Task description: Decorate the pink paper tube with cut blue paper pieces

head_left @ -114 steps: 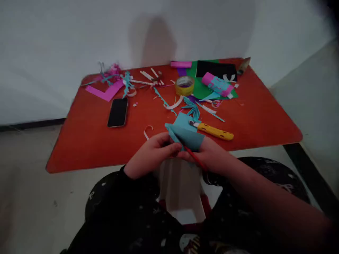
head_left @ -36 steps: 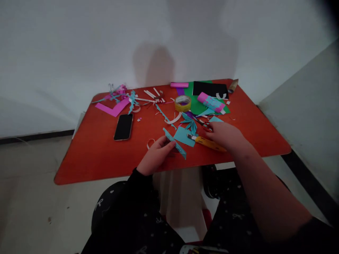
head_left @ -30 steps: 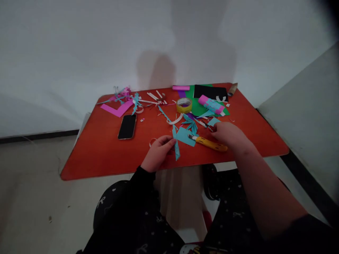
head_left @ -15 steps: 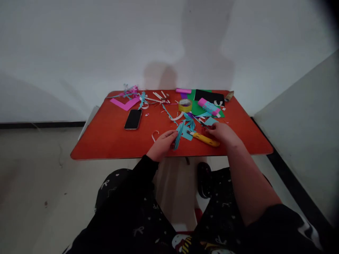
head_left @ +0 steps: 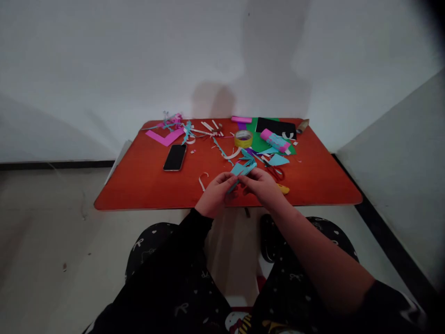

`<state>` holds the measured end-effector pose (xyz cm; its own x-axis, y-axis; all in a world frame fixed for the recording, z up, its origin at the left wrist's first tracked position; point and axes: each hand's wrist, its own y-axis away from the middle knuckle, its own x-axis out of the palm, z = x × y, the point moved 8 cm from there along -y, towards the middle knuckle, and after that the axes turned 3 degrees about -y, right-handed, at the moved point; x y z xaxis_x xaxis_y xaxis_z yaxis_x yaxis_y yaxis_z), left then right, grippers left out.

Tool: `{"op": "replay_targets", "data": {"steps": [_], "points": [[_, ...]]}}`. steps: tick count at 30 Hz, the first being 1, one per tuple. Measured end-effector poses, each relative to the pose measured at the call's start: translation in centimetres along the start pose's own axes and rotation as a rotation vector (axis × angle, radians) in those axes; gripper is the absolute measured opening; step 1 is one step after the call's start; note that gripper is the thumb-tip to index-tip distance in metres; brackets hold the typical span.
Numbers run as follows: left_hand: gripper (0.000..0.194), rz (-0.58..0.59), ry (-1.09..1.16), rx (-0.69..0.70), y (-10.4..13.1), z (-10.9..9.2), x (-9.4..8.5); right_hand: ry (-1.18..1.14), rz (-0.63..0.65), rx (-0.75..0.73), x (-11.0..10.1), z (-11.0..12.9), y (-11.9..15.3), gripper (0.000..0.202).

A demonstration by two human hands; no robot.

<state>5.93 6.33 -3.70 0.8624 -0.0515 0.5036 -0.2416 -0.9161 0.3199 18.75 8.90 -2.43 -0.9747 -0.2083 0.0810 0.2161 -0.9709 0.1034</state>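
Folded blue paper [head_left: 247,170] held over the near side of the desk [head_left: 139,190].
Left hand [head_left: 216,192] and right hand [head_left: 263,186] both pinch it, fingertip grip. Red-handled scissors [head_left: 273,171] just right, yellow cutter [head_left: 283,189] partly hidden by right hand, tape roll [head_left: 243,143] farther off, phone [head_left: 174,157] left.

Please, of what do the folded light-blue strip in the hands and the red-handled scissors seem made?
Folded light-blue strip: probably matte paper; it looks thin, straight-edged, without shine.
Red-handled scissors: likely smooth plastic where evenly red; dark blades perhaps metal, finish unclear.
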Motion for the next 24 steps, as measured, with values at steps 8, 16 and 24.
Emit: {"op": "replay_targets", "data": {"steps": [8, 16, 24], "points": [[0.042, 0.001, -0.299, 0.043, -1.5, 0.0, -0.6, 0.135, -0.068, -0.056, -1.8, 0.3, -1.2, 0.027], [0.033, -0.039, -0.517, 0.102, -2.4, -0.7, -0.4, 0.502, -0.165, -0.289, -2.1, 1.4, -0.9, 0.015], [0.034, 0.019, -0.578, 0.124, -2.7, -0.4, -0.4, 0.349, -0.087, -0.059, -2.0, -0.5, -1.4, 0.028]]}}
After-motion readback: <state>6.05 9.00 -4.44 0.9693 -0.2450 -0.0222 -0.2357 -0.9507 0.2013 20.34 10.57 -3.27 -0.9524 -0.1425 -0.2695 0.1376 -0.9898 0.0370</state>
